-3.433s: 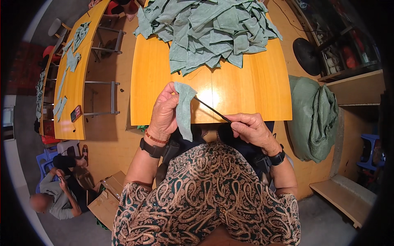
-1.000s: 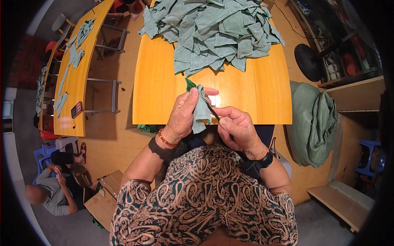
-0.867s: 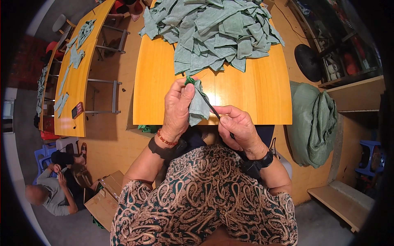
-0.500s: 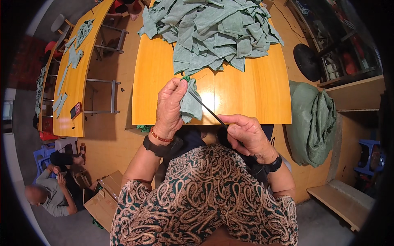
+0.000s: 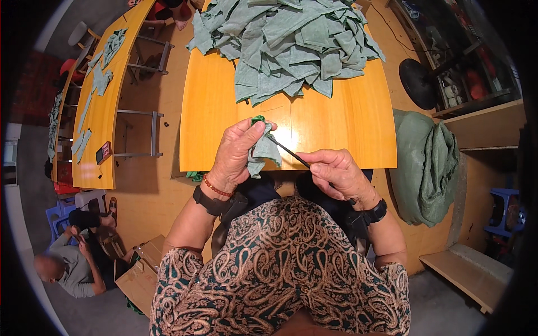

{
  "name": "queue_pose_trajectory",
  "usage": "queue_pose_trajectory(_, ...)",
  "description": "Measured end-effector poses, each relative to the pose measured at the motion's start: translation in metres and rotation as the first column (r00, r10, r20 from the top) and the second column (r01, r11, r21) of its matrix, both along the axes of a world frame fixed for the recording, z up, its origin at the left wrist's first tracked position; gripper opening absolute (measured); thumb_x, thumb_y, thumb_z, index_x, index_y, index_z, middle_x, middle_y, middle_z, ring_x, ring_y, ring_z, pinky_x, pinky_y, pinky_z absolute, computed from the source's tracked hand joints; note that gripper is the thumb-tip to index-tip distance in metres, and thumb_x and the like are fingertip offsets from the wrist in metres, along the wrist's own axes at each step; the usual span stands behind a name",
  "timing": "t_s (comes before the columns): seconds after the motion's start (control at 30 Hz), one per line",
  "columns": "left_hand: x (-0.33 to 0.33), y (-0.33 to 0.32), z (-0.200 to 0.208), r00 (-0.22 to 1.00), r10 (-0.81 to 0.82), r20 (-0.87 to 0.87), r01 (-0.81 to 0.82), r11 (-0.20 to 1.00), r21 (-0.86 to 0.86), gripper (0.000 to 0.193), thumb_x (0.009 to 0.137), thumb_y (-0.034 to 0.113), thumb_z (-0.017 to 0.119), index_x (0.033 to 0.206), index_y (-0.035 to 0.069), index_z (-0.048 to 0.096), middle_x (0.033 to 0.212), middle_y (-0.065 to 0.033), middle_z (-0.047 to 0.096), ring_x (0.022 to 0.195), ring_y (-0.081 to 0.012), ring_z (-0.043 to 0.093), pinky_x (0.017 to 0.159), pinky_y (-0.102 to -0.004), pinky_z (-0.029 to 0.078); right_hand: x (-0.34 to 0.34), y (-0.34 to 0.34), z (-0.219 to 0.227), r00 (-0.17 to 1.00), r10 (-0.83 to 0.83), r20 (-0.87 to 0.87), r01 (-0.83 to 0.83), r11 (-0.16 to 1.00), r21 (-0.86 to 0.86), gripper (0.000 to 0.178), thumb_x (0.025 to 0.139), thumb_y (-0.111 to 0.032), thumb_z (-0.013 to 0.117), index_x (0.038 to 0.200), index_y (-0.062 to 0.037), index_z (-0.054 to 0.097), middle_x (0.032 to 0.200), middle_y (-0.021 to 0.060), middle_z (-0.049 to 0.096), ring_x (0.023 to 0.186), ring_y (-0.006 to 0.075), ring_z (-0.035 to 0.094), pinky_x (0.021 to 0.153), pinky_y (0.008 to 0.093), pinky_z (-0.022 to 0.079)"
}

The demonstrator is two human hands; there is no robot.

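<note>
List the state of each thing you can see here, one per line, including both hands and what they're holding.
Left hand: closed, gripping cloth piece.
Green cloth piece: bunched, held over table edge.
Right hand: pinched on thin dark rod.
Thin dark rod: slanted, tip in the cloth.
Cloth pile: heaped, loose on the table.
Orange table: near half bare.
Green sack: slumped on the floor.

Bare orange table (image 5: pixel 347 120) lies open ahead of my hands; heap of green cloth pieces (image 5: pixel 288 47) blocks its far half. Green sack (image 5: pixel 428 165) crowds my right.
</note>
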State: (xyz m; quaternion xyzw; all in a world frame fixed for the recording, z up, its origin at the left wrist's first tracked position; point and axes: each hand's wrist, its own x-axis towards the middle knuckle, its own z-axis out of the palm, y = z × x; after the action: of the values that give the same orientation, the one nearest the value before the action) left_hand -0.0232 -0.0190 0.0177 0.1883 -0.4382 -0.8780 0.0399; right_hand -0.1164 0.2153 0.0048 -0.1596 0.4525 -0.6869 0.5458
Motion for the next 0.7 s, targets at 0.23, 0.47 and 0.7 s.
queue_pose_trajectory(0.23,0.007,0.03,-0.002,0.991,-0.136,-0.012,0.137,0.977,0.164,0.046,0.101,0.032,0.055,0.133,-0.001,0.05,0.071,0.005,0.046,0.054,-0.0041,0.036,0.048,-0.0198,0.031,0.018,-0.029,-0.014,0.99,-0.125,0.07,0.134,0.978,-0.158,0.035,0.097,-0.016,0.057,0.129,-0.0022,0.059,0.059,-0.0019,0.05,0.042,0.0045,0.038,0.037,0.0205,0.029)
queue_pose_trajectory(0.47,-0.003,0.032,-0.003,0.928,0.288,-0.236,-0.363,0.837,-0.409,0.036,0.094,0.008,0.064,0.125,-0.002,0.046,0.09,-0.0003,0.058,0.079,-0.0072,0.055,0.073,-0.0218,0.048,0.023,-0.026,-0.007,0.974,-0.17,0.149,0.177,0.984,-0.034,0.039,0.099,-0.017,0.054,0.135,-0.0024,0.052,0.056,-0.0022,0.049,0.039,0.0043,0.036,0.035,0.02,0.027)
queue_pose_trajectory(0.7,0.002,0.008,-0.018,0.932,0.311,-0.188,-0.359,0.866,-0.347,0.012,0.09,-0.002,0.064,0.101,-0.001,0.058,0.095,-0.0041,0.063,0.085,-0.0075,0.058,0.079,-0.0224,0.049,0.018,-0.004,0.006,0.995,-0.084,0.049,0.085,0.996,-0.023,0.038,0.099,-0.018,0.054,0.134,-0.0026,0.053,0.056,-0.0021,0.049,0.038,0.0032,0.037,0.034,0.0181,0.026)
